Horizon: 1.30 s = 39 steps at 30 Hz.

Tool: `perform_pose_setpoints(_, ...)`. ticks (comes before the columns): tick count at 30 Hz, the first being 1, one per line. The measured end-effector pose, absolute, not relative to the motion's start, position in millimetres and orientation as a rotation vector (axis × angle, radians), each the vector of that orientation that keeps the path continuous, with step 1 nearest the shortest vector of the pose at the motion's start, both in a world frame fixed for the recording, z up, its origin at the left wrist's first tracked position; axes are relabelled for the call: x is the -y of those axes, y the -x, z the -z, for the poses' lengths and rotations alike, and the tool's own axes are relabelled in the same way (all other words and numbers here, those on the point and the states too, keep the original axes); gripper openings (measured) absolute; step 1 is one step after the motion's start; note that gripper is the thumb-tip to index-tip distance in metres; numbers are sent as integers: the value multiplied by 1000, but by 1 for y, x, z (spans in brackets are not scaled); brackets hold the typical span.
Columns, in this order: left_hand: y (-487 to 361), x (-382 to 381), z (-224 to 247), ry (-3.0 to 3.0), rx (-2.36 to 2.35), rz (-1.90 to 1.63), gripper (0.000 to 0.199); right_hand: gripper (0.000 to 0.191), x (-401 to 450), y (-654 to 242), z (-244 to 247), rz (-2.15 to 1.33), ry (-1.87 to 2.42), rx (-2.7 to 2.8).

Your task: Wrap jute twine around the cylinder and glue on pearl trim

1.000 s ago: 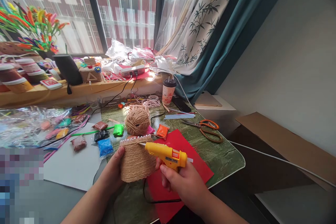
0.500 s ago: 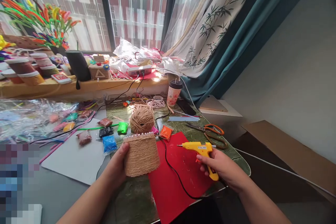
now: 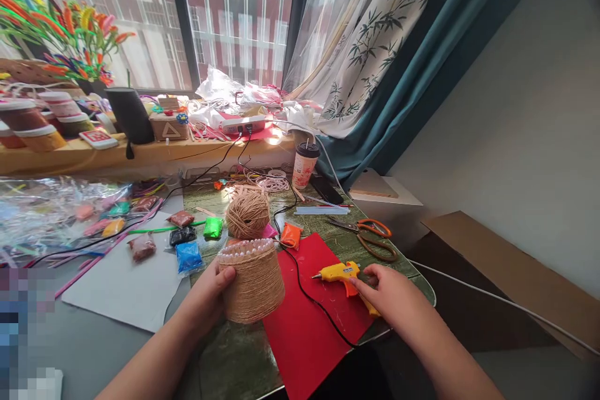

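My left hand [image 3: 210,297] grips the left side of a twine-wrapped cup [image 3: 253,284], which has white beads round its rim. On the right, a yellow glue gun [image 3: 338,272] lies over the red sheet [image 3: 309,325], its nozzle pointing left. The fingers of my right hand [image 3: 382,287] are at the gun's rear and handle, with thumb and forefinger apart; the hand partly covers the handle. Behind the cup sits a ball of twine [image 3: 247,214].
Orange-handled scissors [image 3: 370,234] lie behind the glue gun. A paper cup [image 3: 305,165] and a phone [image 3: 327,189] stand or lie farther back. Small coloured packets, including a blue one [image 3: 189,257], are at left. A black cord [image 3: 312,300] crosses the red sheet.
The glue gun has come down onto the red sheet, and my right hand has loosened around it. The twine-wrapped cup has tilted, showing more of its beaded rim and opening.
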<state>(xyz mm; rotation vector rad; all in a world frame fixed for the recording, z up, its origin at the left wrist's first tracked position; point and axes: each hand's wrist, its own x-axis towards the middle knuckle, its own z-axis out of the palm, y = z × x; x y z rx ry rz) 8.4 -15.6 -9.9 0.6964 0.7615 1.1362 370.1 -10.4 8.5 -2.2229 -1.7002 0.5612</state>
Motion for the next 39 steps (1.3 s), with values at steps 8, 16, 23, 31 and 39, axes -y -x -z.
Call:
perform_pose_setpoints(8,-7,11,19,-906,-968,-1077,95,19,44,-262,-61,-522,1146,2040)
perform_pose_setpoints(16,-2,12,22,-985,-1145,-1266,107,24,44,-214,-11,-1085,1111,1201)
perform_pose_setpoints(23,-4,15,16,-1002,-1133,-1287,110,58,55,-204,-6,-1049,1004,1359)
perform_pose_setpoints(31,-1,14,24,-1024,-1115,-1312,110,53,55,-204,-15,-960,1021,1458)
perform_pose_setpoints(39,0,16,27,-1037,-1093,-1286,113,63,52,-200,-17,-1042,1053,1354)
